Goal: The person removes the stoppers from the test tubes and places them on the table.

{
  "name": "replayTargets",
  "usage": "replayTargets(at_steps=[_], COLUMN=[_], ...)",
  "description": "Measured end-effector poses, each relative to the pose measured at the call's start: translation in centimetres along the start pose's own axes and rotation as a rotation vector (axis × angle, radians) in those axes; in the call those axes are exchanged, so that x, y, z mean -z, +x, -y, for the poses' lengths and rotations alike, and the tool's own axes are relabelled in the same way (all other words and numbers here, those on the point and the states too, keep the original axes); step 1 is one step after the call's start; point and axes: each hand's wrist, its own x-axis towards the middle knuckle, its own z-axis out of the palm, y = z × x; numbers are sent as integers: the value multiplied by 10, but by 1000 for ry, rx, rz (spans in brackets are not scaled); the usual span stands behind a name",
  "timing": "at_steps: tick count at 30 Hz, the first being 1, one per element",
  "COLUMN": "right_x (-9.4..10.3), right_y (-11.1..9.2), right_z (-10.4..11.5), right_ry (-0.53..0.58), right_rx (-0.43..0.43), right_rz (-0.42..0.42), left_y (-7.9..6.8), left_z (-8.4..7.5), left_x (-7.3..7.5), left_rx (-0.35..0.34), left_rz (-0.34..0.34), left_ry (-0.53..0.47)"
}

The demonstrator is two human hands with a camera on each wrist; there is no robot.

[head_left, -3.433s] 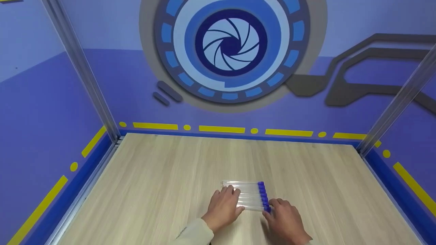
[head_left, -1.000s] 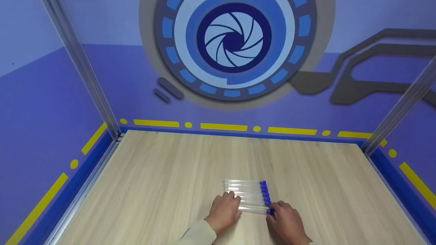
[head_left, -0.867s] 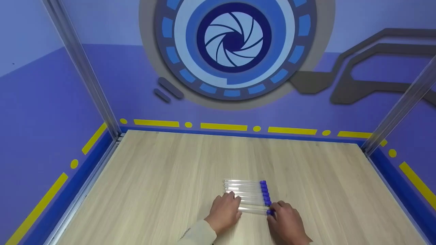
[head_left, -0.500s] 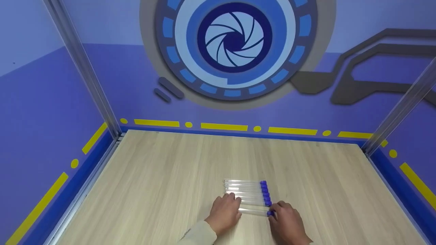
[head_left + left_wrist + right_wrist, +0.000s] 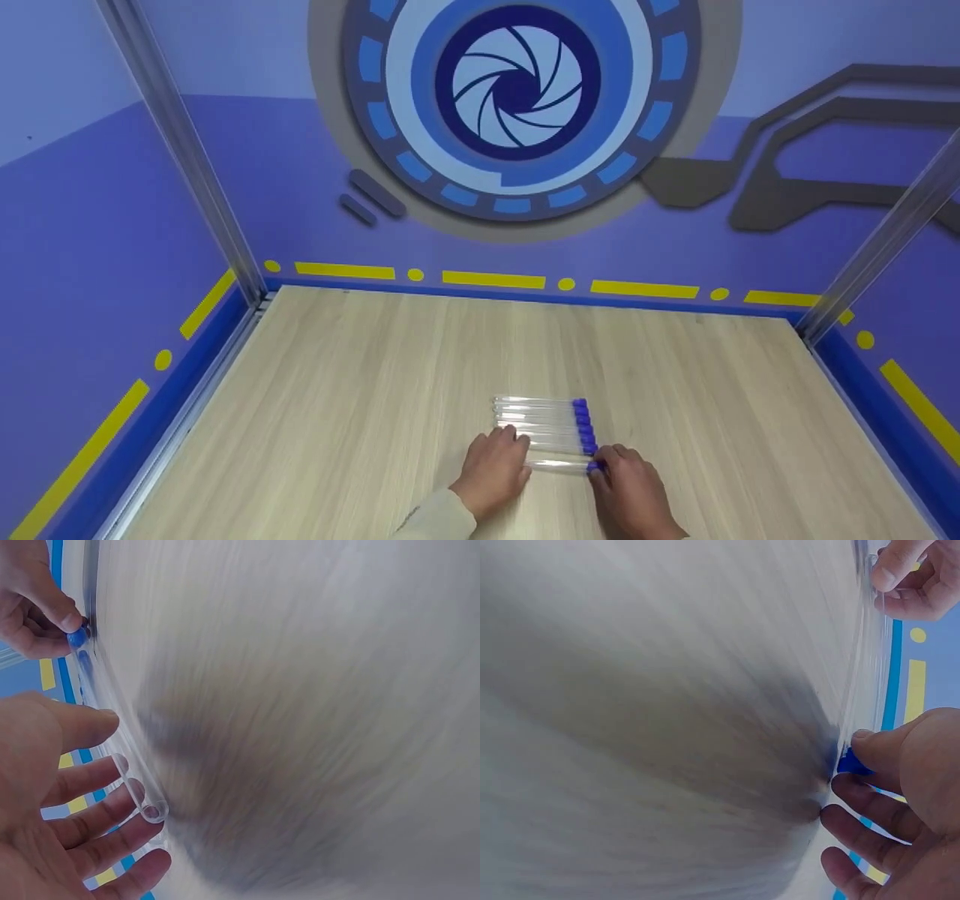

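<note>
Several clear test tubes (image 5: 536, 420) with blue-purple caps lie side by side on the wooden table, caps to the right. One more test tube (image 5: 559, 466) lies nearer the person, a narrow gap from the row. My right hand (image 5: 634, 489) pinches its blue cap (image 5: 853, 763) between thumb and forefinger. My left hand (image 5: 493, 466) is at the other end, covering the left part of this tube in the head view. In the left wrist view, the tube's rounded end (image 5: 154, 811) lies by the loosely spread fingers, with the thumb apart from them.
The wooden table (image 5: 360, 390) reaches to a purple-blue back wall (image 5: 262, 172) with yellow marks. Metal posts stand at the left corner (image 5: 184, 150) and the right corner (image 5: 877, 232). Side walls border the table.
Since the oldest frame, the nearest tube has come away from the row toward the person, with the right hand at its cap. Over the last second both hands have barely moved.
</note>
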Motion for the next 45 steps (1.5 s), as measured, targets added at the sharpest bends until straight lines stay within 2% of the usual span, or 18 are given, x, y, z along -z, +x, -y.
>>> replayTargets(at_steps=[5,10,23,30,34,45], right_x=[1,5,8,10,10,14], right_y=[-1,-3,-7,-9,-9,-10], right_z=[4,6,14,18,19,23], right_ry=[62,112,220,215,225,264], right_rx=[-43,-27,8,33,49,42], right_rz=[13,2,-64,-71,-88,-23], left_y=[-2,-4,-5,-6,-5,-3], left_z=[2,3,2,1,0,-1], left_x=[0,0,2,4,4,7], left_rx=[1,0,33,30,45,56], left_rz=[-31,-51,15,-28,-8,37], left_ry=[-19,-32,-81,-98,-112,-140])
